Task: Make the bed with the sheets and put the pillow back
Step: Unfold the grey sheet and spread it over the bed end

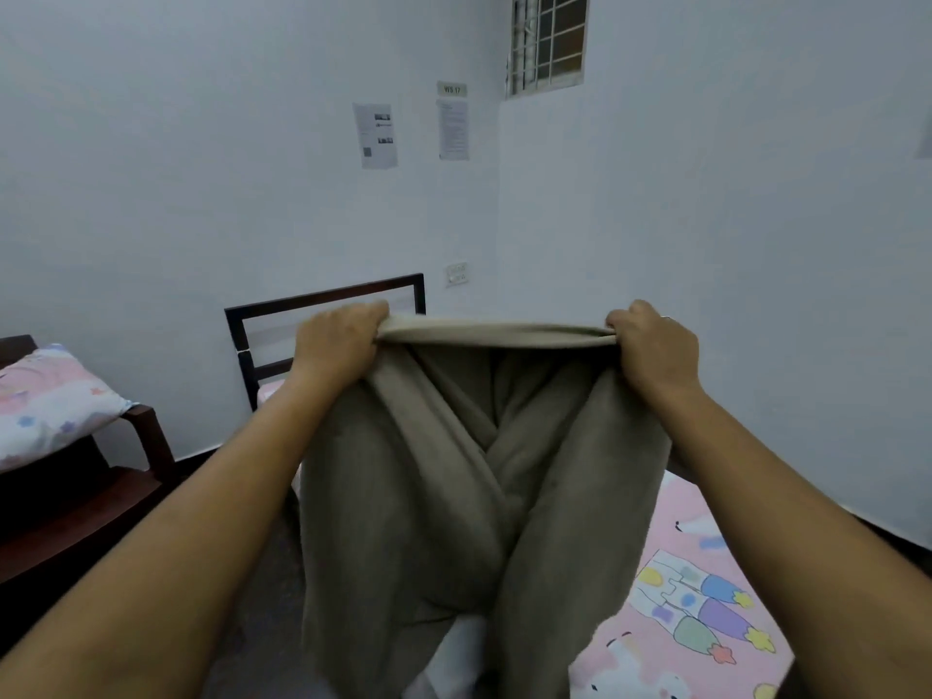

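A beige-grey blanket (454,496) hangs in front of me, stretched along its top edge between both hands. My left hand (338,340) grips the left end of that edge and my right hand (653,345) grips the right end, both raised at about headboard height. The blanket falls in two twisted folds down over the bed. Beneath it, at the lower right, lies the pink patterned bed sheet (706,612). A pillow (45,401) in a matching pink and white case rests on a dark wooden chair (146,436) at the left. The blanket hides most of the mattress.
The dark metal headboard (323,300) stands against the white wall behind the blanket. A wall runs close along the bed's right side. Papers (375,136) are stuck on the far wall, with a barred window (547,40) above and a switch plate (456,273).
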Available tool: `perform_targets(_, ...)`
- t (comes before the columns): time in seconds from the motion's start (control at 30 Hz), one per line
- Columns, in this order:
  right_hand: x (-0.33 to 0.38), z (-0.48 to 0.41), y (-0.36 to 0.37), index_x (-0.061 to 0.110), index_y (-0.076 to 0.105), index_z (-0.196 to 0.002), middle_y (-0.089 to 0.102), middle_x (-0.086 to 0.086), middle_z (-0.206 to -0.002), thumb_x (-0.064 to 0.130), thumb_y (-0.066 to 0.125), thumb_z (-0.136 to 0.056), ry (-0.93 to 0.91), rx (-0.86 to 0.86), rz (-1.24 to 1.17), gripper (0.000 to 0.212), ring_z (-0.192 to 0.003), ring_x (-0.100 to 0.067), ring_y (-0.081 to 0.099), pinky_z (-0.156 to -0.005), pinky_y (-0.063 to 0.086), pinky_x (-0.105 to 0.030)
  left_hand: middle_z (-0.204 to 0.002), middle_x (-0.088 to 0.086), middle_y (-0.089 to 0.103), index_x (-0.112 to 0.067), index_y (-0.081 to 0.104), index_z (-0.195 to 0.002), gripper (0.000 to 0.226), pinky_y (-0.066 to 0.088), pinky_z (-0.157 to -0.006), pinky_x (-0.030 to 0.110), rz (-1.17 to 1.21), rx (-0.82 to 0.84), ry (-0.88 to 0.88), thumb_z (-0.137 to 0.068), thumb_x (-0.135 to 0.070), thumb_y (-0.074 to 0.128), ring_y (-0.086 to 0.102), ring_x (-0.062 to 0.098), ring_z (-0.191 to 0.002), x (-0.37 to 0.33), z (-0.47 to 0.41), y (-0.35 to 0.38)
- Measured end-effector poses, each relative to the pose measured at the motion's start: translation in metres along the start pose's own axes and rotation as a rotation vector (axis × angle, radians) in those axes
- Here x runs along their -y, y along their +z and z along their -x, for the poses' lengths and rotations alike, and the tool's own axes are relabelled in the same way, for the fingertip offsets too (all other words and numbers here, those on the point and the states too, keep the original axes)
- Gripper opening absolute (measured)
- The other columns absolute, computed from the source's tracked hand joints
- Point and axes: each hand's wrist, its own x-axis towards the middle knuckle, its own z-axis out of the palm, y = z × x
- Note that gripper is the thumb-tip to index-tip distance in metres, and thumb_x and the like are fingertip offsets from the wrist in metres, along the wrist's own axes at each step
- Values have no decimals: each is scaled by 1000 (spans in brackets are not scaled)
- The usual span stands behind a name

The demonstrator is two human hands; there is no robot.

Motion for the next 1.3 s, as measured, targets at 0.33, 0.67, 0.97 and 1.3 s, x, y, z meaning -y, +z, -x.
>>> perform_targets(0.33, 22, 14, 21, 6, 63, -115, 62, -16, -119, 14, 38, -95, 736, 291, -965, 34, -103, -29, 57, -84, 46, -36, -111, 6, 60, -18, 55, -102, 18, 46, -76, 30, 1244, -19, -1069, -92, -22, 42, 56, 26, -96, -41, -26, -10)
perform_targets(0.67, 99, -31, -46, 15, 60, -67, 63, -2, -68, 17, 55, -75, 130, 112, -800, 10, -68, -21, 57, -61, 46, -29, -112, 10, 65, -19, 61, -102, 28, 46, -85, 33, 1095, 418, -173, -77, -24, 49, 58, 23, -106, -133, -10, 18)
perform_targets(0.97, 16, -9, -2, 23, 60, -68, 59, 12, -65, 46, 79, -70, 49, 448, -920, 30, -65, -5, 54, -61, 39, -24, -76, 6, 68, -11, 68, -71, 30, 47, -71, 33, 1293, 119, -301, -67, -22, 40, 57, 17, -77, -167, -51, 42)
perform_targets(1.3, -110, 28, 98, 21, 69, -87, 64, 7, -83, 27, 60, -92, 344, 736, -939, 13, -83, -12, 58, -72, 44, -28, -74, 2, 60, -17, 60, -64, 33, 46, -78, 34, 1642, -55, -585, -80, -1, 37, 55, 21, -82, -193, -140, 42)
